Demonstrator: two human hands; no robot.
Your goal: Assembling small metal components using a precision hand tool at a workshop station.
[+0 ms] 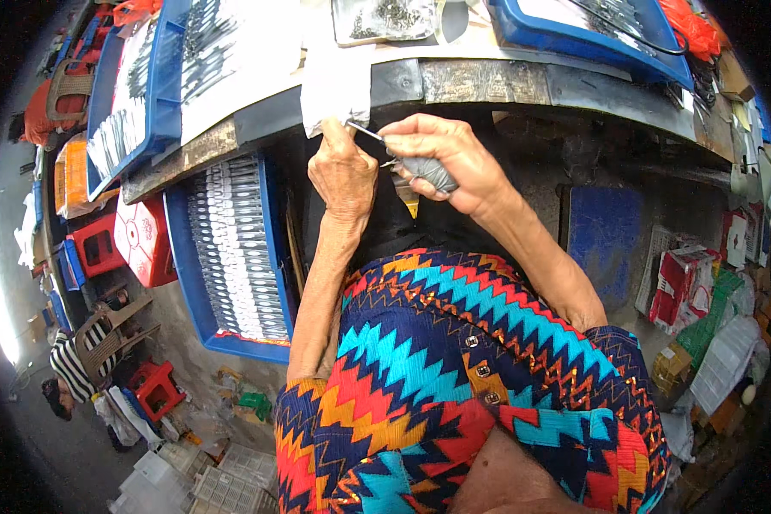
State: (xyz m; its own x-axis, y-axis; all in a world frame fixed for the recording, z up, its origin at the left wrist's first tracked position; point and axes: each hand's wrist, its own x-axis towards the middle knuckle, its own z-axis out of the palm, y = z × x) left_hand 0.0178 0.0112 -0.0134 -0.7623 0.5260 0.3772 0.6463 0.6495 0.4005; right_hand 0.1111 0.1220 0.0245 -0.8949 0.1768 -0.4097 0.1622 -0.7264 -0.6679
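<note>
My right hand (445, 158) is wrapped round a tool with a bulky grey wrapped handle (430, 174). Its thin metal shaft (366, 130) points left and reaches the fingertips of my left hand (344, 176). Those fingers are pinched together at the lower edge of a white sheet (337, 86), which hangs over the table's front edge. What they pinch is too small or too hidden to make out. Just beyond the sheet, a shallow tray (344, 34) holds many small dark metal pieces.
Blue crates (168, 94) of slim metal pieces stand on the table at left, with another blue crate (574, 38) at right. Below left sits a crate (200, 283) packed with rows of similar pieces. The worn wooden table edge (488, 81) runs before me. Red stools (156, 390) stand farther left.
</note>
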